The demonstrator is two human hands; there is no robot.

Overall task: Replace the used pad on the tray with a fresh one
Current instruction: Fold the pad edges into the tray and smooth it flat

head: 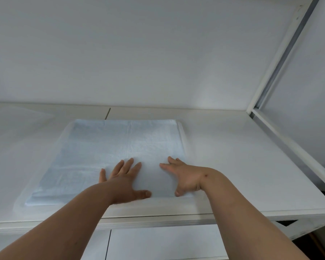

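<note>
Left hand flat on pad | right hand at pad's right edge

Pale blue pad beneath the fingers, faintly quilted (white border around it), on a plain white surface.

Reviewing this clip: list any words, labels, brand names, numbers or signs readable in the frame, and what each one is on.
None can be read.
The light blue pad: only fold creases and a quilted texture, no print.
The white surface, the wall and the frame on the right: no labels visible.
Left hand and right hand lie flat on the pad, covering part of it.
</note>
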